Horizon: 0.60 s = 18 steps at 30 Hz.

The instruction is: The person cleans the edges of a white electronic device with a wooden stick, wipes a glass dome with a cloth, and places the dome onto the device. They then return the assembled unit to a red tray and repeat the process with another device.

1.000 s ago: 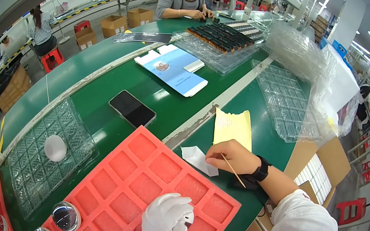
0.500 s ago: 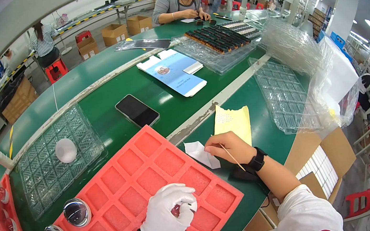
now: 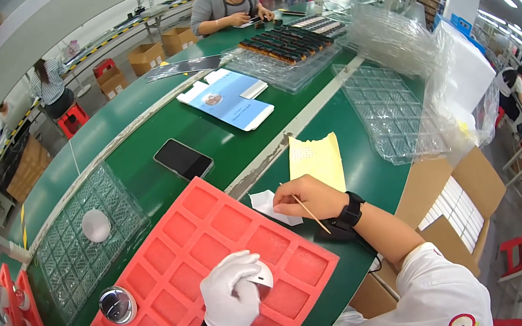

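Note:
In a white glove, my left hand (image 3: 231, 296) is closed round a small rounded piece (image 3: 265, 277); its white edge shows, and the fingers cover the rest. It is above a red foam tray (image 3: 209, 249) with square pockets. My bare right hand (image 3: 313, 196) pinches a thin wooden stick (image 3: 317, 219), its lower end slanting toward my wrist. Beside those fingertips, a crumpled white cloth or paper (image 3: 265, 204) lies on the green table; whether they touch it I cannot tell. Several mirrored domes (image 3: 118, 305) sit at the tray's left end.
Behind the tray lie a phone (image 3: 183, 159), a blue printed card (image 3: 229, 102) and a yellow sheet (image 3: 318, 156). Clear plastic trays (image 3: 392, 108) flank the work area; a white cup (image 3: 95, 226) rests on the left one. An open carton (image 3: 476, 187) stands right. A co-worker (image 3: 229, 4) sits opposite.
My view has shifted slightly. In my left hand the piece has turned: a reddish patch showed before, and now its white edge does. My right hand keeps its pinch on the stick beside the cloth.

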Available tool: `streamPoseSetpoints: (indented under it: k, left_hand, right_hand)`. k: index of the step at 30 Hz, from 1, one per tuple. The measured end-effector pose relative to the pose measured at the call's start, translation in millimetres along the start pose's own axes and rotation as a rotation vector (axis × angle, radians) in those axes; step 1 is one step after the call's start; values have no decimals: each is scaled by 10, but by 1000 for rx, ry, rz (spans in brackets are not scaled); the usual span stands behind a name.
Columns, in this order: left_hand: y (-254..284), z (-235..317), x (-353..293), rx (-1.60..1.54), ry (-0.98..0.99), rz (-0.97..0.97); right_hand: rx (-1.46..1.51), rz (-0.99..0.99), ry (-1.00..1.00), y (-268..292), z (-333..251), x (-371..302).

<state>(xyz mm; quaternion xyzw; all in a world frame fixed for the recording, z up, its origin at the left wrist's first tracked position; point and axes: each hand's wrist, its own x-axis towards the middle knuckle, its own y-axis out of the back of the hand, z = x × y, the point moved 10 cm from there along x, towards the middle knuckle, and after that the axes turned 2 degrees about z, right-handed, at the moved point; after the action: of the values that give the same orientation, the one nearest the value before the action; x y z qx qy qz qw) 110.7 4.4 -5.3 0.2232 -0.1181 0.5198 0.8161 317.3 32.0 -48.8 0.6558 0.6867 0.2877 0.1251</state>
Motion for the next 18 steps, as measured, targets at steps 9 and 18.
streamPoseSetpoints:
  k: [9, 18]
  left_hand:
    - [-208, 220, 71, 154, -30, -212]
    - [-88, -46, 11, 53, 87, -157]
  right_hand:
    - [-43, -51, -5, 31, 31, -7]
    - [-69, -82, 9, -6, 29, -54]
